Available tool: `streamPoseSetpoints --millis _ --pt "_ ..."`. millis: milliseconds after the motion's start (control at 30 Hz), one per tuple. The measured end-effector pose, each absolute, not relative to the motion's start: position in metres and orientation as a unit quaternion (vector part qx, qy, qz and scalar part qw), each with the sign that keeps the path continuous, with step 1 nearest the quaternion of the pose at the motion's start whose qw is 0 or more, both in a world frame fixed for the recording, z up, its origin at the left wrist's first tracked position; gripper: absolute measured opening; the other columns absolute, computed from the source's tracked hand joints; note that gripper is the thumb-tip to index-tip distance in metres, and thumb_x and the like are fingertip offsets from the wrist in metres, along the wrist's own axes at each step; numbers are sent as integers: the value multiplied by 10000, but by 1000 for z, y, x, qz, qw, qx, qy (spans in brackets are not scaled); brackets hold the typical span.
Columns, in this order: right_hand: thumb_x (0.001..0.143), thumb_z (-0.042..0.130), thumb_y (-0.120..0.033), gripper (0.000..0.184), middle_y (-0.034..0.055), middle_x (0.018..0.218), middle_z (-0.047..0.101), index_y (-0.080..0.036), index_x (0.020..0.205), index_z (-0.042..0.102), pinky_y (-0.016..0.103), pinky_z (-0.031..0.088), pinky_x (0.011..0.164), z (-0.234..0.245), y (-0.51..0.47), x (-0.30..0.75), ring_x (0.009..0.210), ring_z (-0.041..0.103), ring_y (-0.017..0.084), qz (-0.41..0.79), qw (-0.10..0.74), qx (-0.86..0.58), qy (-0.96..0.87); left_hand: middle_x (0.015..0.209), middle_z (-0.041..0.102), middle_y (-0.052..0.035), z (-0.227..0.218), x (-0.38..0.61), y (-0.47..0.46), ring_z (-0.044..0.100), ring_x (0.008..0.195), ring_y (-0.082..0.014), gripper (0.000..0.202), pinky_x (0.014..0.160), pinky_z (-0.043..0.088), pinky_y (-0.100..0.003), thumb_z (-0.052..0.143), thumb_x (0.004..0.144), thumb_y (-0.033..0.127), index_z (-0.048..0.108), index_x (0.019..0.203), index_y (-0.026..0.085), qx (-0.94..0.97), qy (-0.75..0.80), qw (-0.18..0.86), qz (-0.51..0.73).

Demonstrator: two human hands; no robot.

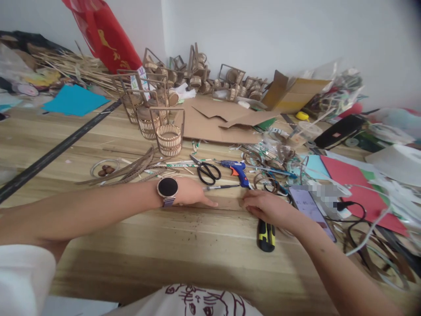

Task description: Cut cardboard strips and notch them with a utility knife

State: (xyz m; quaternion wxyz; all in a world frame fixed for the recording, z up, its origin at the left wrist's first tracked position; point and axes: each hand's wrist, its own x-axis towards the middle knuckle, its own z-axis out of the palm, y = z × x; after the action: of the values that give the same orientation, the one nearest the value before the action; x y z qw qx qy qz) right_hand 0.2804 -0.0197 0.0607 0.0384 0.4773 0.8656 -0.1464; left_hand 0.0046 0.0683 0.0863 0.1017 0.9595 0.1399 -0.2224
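Observation:
A flat brown strip, seemingly cardboard (228, 203), lies across the wooden table in front of me. My left hand (191, 193), with a watch on the wrist, rests flat on its left part, fingers stretched to the right. At the strip's right end my right hand (265, 205) has its fingers curled together on the edge; the fingertips are partly hidden. Just below that hand lies a black and yellow utility knife (266, 237). Beyond the strip are a pen (223, 187), black-handled scissors (208, 172) and a blue glue gun (239, 171).
Small slatted buckets (169, 140) stand at the back left, with more along the wall. Cardboard sheets (210, 127) lie behind the tools. At right are a phone (311, 210), cables, red paper (358, 193) and curled strips. Brown beads (107, 170) sit at left.

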Motion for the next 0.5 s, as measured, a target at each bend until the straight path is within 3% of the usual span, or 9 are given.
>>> streamPoseSetpoints --millis 100,267,433,500 --pt "866 519 -86 251 38 937 701 -236 885 720 236 472 737 60 -18 279 849 666 161 -131 65 477 867 741 717 20 86 5 68 585 569 -175 671 632 390 -242 443 901 37 485 1432 445 959 142 106 -222" --pt "916 513 -152 215 52 894 695 -217 869 712 262 453 739 63 -10 266 844 661 188 -74 83 520 847 673 693 -2 80 6 70 576 569 -174 506 627 402 -235 455 940 144 552 1404 322 951 164 142 -219" --pt "958 483 -187 253 136 1094 663 -181 1107 687 302 454 797 57 11 232 986 647 241 -3 82 577 812 706 708 -6 89 10 68 552 555 -183 576 612 381 -247 426 959 155 430 1485 390 943 158 108 -271" --pt "948 509 -191 232 125 1089 666 -196 1085 696 284 457 770 52 19 217 969 657 229 -3 87 577 812 742 719 -12 91 10 67 553 555 -185 596 616 375 -256 433 948 135 435 1481 402 945 151 102 -271"
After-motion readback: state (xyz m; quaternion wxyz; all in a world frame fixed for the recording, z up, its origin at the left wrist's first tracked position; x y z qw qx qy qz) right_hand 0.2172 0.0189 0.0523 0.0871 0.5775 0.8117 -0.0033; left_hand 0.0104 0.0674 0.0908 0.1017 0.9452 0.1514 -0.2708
